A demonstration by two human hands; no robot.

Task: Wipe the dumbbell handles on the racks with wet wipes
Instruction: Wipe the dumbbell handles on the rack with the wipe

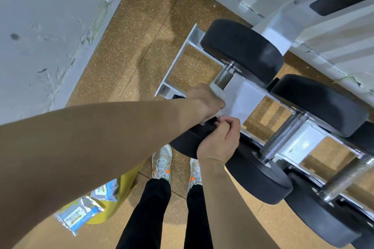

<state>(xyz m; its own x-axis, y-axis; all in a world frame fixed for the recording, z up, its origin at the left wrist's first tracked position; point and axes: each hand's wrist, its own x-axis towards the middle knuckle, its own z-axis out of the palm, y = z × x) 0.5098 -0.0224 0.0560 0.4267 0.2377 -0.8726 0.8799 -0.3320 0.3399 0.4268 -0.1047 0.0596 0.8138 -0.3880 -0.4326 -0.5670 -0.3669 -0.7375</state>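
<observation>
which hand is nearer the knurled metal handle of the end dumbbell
Left. The left hand grips a white wet wipe on the knurled metal handle; the right hand sits lower, over the black weight.

Knurled bright-steel handle [223,78] just beyond left hand [206,101], which grips a soft white wipe [217,91], thin cloth-like sheet. Heads [242,50] either side of hand: smooth matt blk rubber. Rack [247,95] beneath hand: white painted metal, semi-gloss. Floor [153,26] left of hand: rough, speckled brown. Packs [81,216] under forearm: glossy plastic film.
</observation>
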